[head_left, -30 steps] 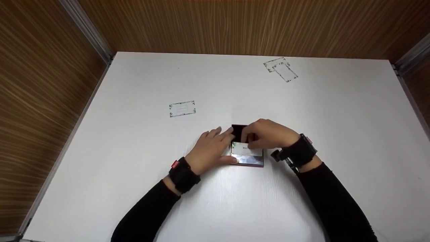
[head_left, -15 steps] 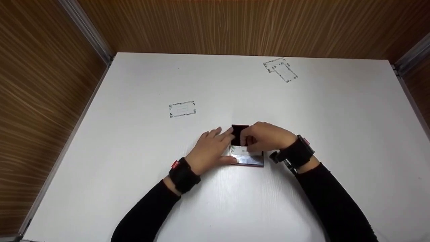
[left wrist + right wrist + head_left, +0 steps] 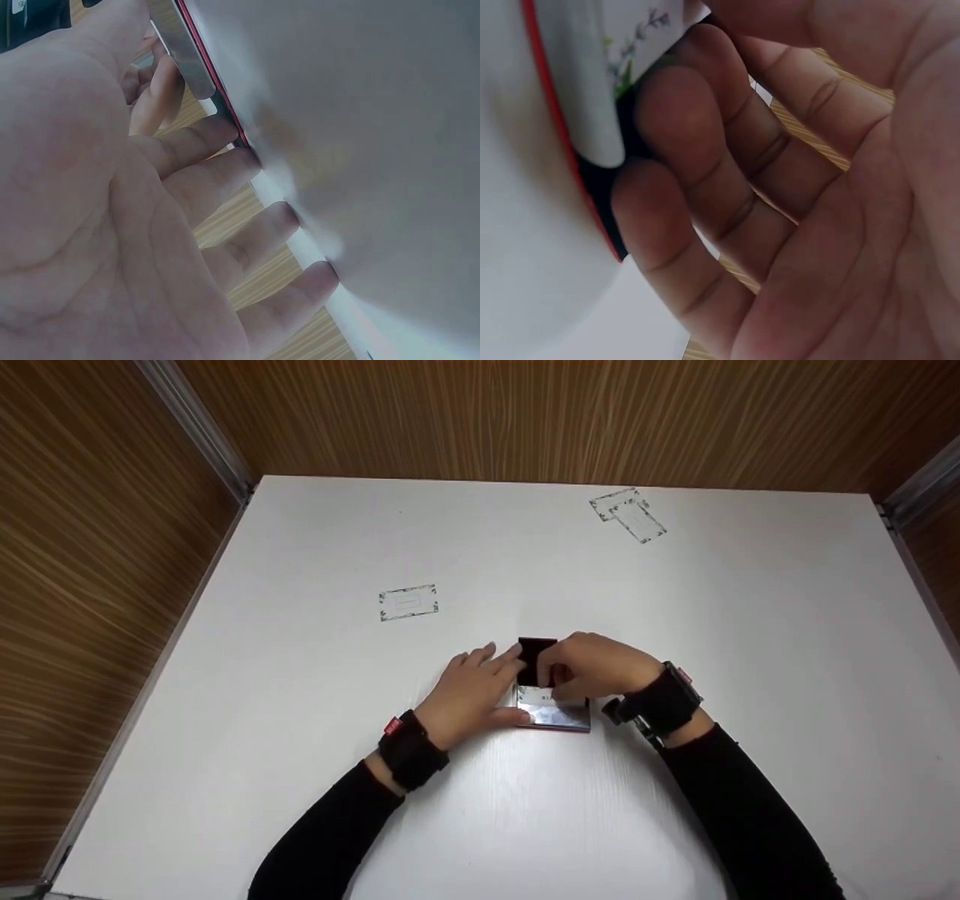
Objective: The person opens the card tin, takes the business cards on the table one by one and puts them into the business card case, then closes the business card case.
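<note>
A small flat card case (image 3: 531,661), black inside with a silver pocket and a thin red edge, lies on the white table. Its lower part holds a white card (image 3: 531,694) with a green leaf print, partly tucked behind the silver pocket. My left hand (image 3: 469,686) lies flat at the case's left side, fingers spread and thumb touching the silver pocket. In the left wrist view two fingertips meet the case's red edge (image 3: 202,52). My right hand (image 3: 600,664) is over the case with fingers curled, pinching the card; its palm hides the case's right part.
One leaf-bordered card (image 3: 409,603) lies left of the case. At the back, two overlapping cards (image 3: 637,521) lie on the white table (image 3: 300,675). Wood-grain panels (image 3: 525,420) stand behind the table and along its left side.
The right hand has moved slightly toward the person, and the card has slid deeper behind the silver pocket, showing more black lining. The left hand stays in place.
</note>
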`<state>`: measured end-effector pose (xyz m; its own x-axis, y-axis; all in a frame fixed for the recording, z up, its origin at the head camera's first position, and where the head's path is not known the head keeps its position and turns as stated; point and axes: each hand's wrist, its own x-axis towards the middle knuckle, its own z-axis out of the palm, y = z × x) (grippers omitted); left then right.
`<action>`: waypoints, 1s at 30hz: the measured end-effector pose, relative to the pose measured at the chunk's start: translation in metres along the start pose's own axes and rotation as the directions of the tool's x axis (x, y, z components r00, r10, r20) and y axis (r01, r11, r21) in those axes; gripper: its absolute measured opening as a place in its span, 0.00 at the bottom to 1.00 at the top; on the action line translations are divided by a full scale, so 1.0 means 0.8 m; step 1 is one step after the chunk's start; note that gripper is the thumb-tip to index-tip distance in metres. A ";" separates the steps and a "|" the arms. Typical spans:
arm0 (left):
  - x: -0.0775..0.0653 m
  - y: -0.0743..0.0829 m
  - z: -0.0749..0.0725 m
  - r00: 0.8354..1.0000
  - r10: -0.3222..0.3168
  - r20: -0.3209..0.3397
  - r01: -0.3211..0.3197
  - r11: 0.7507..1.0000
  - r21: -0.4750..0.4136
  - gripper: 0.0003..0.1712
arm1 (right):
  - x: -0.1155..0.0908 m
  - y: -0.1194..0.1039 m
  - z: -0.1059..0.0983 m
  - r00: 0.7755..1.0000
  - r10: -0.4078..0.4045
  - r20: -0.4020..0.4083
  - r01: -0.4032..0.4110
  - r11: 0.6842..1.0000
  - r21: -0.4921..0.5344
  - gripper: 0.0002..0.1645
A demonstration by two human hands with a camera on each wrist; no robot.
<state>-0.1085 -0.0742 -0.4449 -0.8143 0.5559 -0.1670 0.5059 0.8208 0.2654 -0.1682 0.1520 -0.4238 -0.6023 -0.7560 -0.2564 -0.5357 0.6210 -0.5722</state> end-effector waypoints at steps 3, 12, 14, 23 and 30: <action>0.000 -0.001 0.001 1.000 -0.001 -0.001 0.001 1.000 -0.002 0.49 | 0.000 -0.001 0.000 1.000 0.004 0.004 -0.004 1.000 0.005 0.12; -0.002 0.000 0.000 1.000 0.004 -0.015 -0.004 1.000 -0.002 0.48 | 0.002 -0.002 0.002 1.000 0.018 0.001 -0.018 1.000 -0.006 0.12; -0.003 -0.001 0.000 1.000 0.006 -0.019 -0.006 1.000 -0.004 0.48 | 0.002 -0.002 0.002 1.000 0.009 -0.005 -0.009 1.000 -0.021 0.12; -0.002 -0.001 0.000 1.000 0.006 -0.020 -0.006 1.000 -0.015 0.48 | 0.003 -0.002 0.002 1.000 -0.017 -0.015 0.017 0.999 -0.032 0.12; 0.000 0.000 0.000 1.000 0.007 -0.009 -0.007 1.000 -0.015 0.48 | 0.002 0.002 0.004 1.000 0.004 -0.018 -0.004 1.000 -0.018 0.13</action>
<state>-0.1085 -0.0744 -0.4452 -0.8133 0.5603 -0.1570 0.5070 0.8148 0.2812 -0.1684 0.1506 -0.4272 -0.6151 -0.7495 -0.2446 -0.5436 0.6279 -0.5569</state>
